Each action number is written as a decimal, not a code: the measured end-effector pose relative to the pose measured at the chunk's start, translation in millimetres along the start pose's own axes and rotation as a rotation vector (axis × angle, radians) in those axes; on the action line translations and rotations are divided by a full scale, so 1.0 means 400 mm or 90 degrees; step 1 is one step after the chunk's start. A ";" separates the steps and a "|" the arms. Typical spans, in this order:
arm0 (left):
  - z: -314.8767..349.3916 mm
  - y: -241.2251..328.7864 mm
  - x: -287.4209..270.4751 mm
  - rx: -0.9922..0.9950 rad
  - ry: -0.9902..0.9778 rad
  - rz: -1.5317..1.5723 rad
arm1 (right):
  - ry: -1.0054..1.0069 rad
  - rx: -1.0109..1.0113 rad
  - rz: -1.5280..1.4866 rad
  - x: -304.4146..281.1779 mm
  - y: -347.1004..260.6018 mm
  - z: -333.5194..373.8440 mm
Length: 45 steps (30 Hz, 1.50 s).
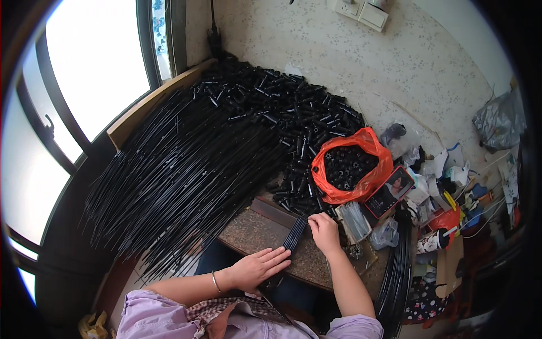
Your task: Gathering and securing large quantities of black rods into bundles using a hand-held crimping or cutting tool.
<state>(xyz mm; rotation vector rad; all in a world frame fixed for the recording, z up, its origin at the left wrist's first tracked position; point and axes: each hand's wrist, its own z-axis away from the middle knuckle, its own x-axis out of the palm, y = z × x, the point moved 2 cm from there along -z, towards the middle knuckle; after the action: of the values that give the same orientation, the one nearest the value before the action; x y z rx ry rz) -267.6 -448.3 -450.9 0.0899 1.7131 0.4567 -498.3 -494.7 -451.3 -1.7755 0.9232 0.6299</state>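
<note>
A short row of thin black rods (294, 233) lies side by side on the speckled tabletop (243, 230), their far ends near a dark wooden strip (274, 212). My left hand (261, 268) lies flat, fingers stretched out, with the fingertips at the near part of the rods. At their far right end my right hand (324, 233) is closed in a pinch; whatever is between its fingertips is too small to make out. A large heap of long thin black rods (186, 169) spreads to the left, and short black tubes (282, 101) pile up behind.
An orange-red plastic bag (380, 176) of small black toothed parts stands beyond my right hand. Near it are a phone (389, 192), a clear box of thin pieces (354, 221) and a plastic bag (385, 234). More black rods (393, 277) hang at the right edge.
</note>
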 end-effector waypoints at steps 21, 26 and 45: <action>0.018 0.032 0.004 -0.024 -0.025 -0.025 | 0.067 -0.024 0.067 -0.138 0.031 0.032; 0.011 0.031 0.000 -0.035 -0.066 -0.052 | -0.042 -0.041 0.098 -0.059 0.003 0.051; 0.010 0.021 0.002 -0.026 -0.020 0.011 | -0.039 0.000 0.031 -0.076 0.023 0.046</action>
<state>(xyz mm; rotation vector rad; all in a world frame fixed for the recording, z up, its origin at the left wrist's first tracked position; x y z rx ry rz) -265.8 -439.3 -449.3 0.0825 1.6731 0.5001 -523.2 -470.2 -439.8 -1.7285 0.9265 0.7125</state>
